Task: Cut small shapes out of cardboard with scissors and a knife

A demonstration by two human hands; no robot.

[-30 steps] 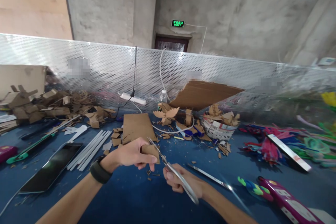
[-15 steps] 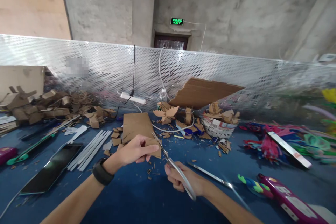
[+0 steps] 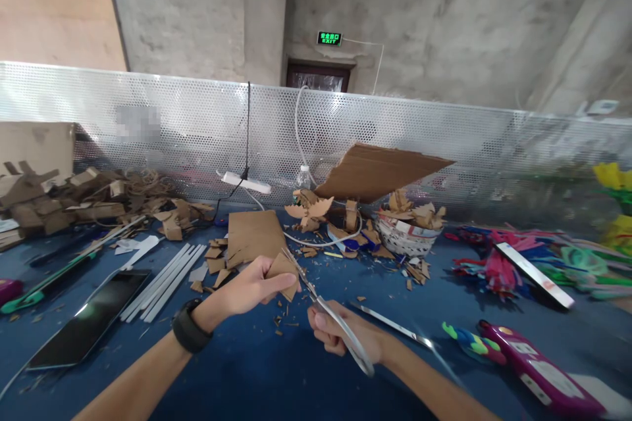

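My left hand (image 3: 251, 289), with a black band on its wrist, pinches a small piece of brown cardboard (image 3: 283, 272) between thumb and fingers. A pair of scissors (image 3: 332, 313) is gripped in my right hand (image 3: 340, 330), the fingers closed round its light-coloured handles. The blades (image 3: 299, 271) point up and away, at the right edge of the piece; whether they are biting into it I cannot tell. Behind my left hand lies a larger flat cardboard sheet (image 3: 254, 233). Right of the scissors rests a long metal tool (image 3: 392, 324), perhaps tweezers or a blade.
Cardboard scraps and a woven basket (image 3: 407, 237) stand behind, below a tilted cardboard sheet (image 3: 382, 171). At left lie white sticks (image 3: 165, 281) and a black phone (image 3: 91, 319). On the right are coloured strips (image 3: 498, 270), a white phone-like slab (image 3: 536, 274) and a purple device (image 3: 543, 368).
The small cardboard piece has turned in my left hand and now stands more tilted up beside the blades. My right hand still holds the scissors. The whole view has shifted slightly.
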